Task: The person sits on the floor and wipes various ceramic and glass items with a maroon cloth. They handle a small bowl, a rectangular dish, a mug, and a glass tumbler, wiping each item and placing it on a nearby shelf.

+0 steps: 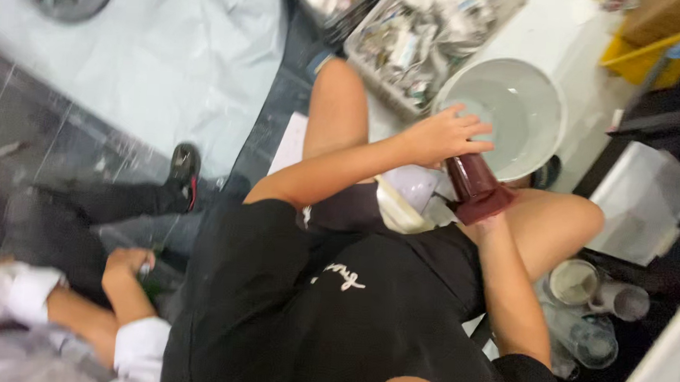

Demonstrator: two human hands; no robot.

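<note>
Dark tiled floor [86, 147] runs down the left of the scene, with a pale sheet [169, 50] spread over its far part. I sit with my bare knees up, wearing a black shirt [334, 307].

My left hand [444, 134] is closed over the far end of a dark red bottle [476, 189], fingers [473, 128] spread across its top. My right hand [484, 222] comes up beneath the bottle's near end; the bottle hides most of that hand, so I cannot tell how tightly it is closed. The bottle lies between my two hands, tilted, its far end right at the rim of a round white basin [547, 93] that sits just beyond my left hand.

Farther off, a tray [363, 49] holds a jumble of pale scraps. To the right, near my right forearm, stand a small cup [574, 282] and a clear glass [592, 342].

At the near left, another person's hand [125, 265], coming out of a white sleeve [142, 343], holds something small, well apart from mine.
</note>
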